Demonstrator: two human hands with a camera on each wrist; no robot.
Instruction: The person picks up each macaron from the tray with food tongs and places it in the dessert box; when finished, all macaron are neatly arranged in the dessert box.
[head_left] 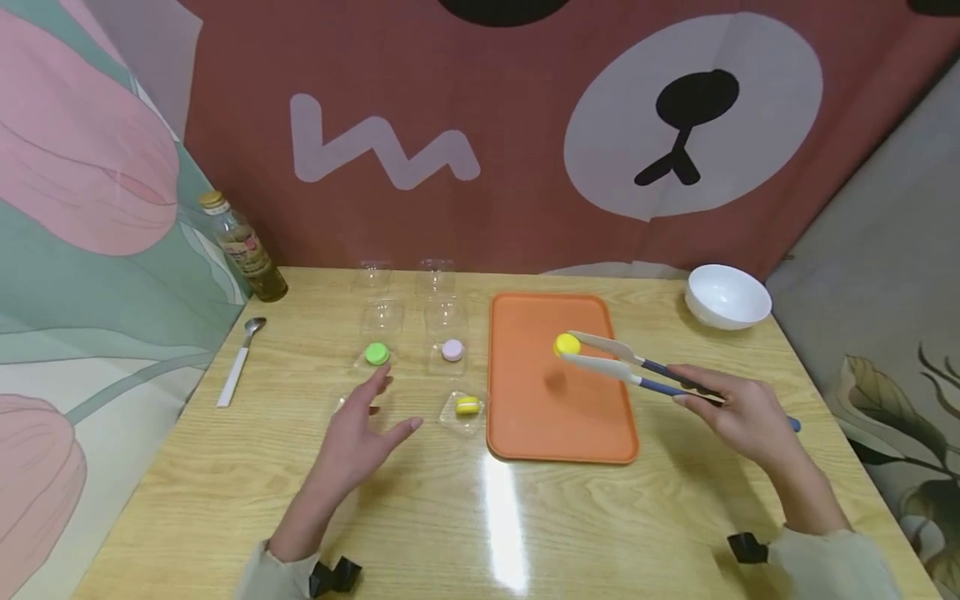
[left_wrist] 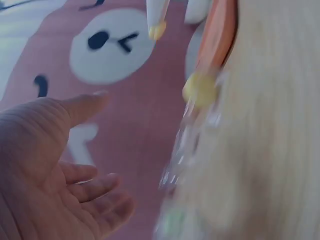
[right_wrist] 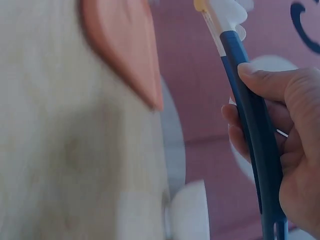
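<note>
My right hand (head_left: 738,417) grips blue-handled tongs (head_left: 660,379) with pale tips, thumb and fingers around the handles in the right wrist view. Between the tips is a yellow macaron (head_left: 566,344), held above the orange tray (head_left: 525,433), where its shadow falls. My left hand (head_left: 356,446) hovers over the table with fingers spread, holding nothing. Just beyond its fingertips, a green macaron (head_left: 377,353) sits in a clear plastic box. To the right, a lilac macaron (head_left: 452,350) and another yellow macaron (head_left: 467,406) rest in similar boxes. One more clear box is partly hidden behind the left hand.
Open clear plastic boxes (head_left: 437,279) stand near the table's back edge. A white bowl (head_left: 727,298) is at the back right. At the back left stands a bottle (head_left: 251,254) of amber liquid, with a spoon (head_left: 238,362) in front. A printed cloth hangs behind the table.
</note>
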